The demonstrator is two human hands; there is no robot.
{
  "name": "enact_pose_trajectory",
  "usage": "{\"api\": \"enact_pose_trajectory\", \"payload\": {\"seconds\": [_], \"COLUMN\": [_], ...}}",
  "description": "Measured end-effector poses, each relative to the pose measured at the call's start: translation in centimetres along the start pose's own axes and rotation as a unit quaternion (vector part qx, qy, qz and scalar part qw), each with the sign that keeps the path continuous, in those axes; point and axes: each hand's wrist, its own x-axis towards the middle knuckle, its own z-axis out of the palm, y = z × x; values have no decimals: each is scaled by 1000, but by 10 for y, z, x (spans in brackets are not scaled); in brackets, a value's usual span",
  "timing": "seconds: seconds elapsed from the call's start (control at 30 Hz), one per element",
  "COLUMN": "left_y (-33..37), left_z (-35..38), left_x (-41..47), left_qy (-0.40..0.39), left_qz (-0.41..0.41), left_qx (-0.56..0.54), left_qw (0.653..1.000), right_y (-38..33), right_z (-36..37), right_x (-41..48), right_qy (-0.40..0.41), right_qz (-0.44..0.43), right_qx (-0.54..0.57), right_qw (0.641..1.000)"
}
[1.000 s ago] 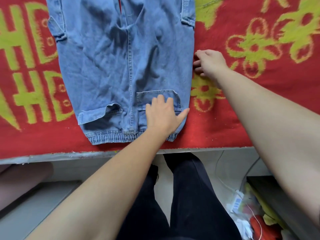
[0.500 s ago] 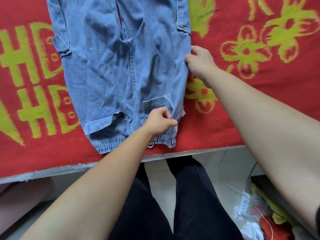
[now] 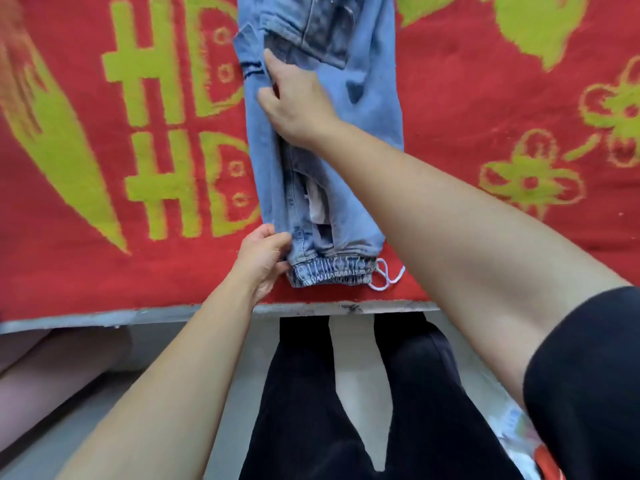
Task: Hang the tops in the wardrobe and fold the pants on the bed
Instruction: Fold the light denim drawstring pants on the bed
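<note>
Light blue denim pants (image 3: pixel 363 109) lie on the bed's red and green blanket (image 3: pixel 485 98), folded in half lengthwise, with the elastic waistband near the front edge. My left hand (image 3: pixel 263 258) grips the waistband's left corner, fingers curled round the denim. Further up, my right hand (image 3: pixel 298 98) lies across the folded layer and pinches its edge at the left side of the pants. A white drawstring (image 3: pixel 384 275) sticks out at the waistband's right end. The legs of the pants run out of view at the top.
The bed's grey front edge (image 3: pixel 138 315) runs across the middle of the view. Below it are my legs in black trousers (image 3: pixel 304 393) on a pale floor. Some coloured clutter (image 3: pixel 516 427) lies on the floor at the lower right.
Both hands took hold of the right side of the pants and carried it over to the left, folding them in half lengthwise. The waistband's inside now faces up.
</note>
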Motion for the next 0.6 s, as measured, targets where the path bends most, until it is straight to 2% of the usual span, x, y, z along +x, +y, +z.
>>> {"api": "enact_pose_trajectory", "payload": {"seconds": [0.07, 0.13, 0.23, 0.3, 0.4, 0.5, 0.6], "left_y": [-13, -21, -22, -21, -19, -13, -11], "left_z": [-17, -27, -33, -35, -33, -26, -14], "left_x": [18, 31, 40, 41, 37, 35, 35], "left_qy": [91, 143, 162, 158, 145, 105, 69], "left_qz": [12, 24, 29, 38, 38, 28, 56], "left_qx": [84, 158, 212, 247, 261, 248, 264], "left_qw": [992, 977, 963, 955, 954, 963, 960], "right_y": [-2, 2, 11, 18, 39, 68, 83], "right_z": [29, 44, 47, 42, 31, 22, 28], "right_x": [12, 15, 5, -8, -41, -84, -122], "right_qy": [-87, -165, -180, -113, 96, 248, 303], "right_qz": [13, 27, 59, 76, 65, 117, 246], "right_qx": [-54, -81, -16, 58, 58, 33, 60], "right_qw": [995, 983, 982, 989, 992, 961, 919]}}
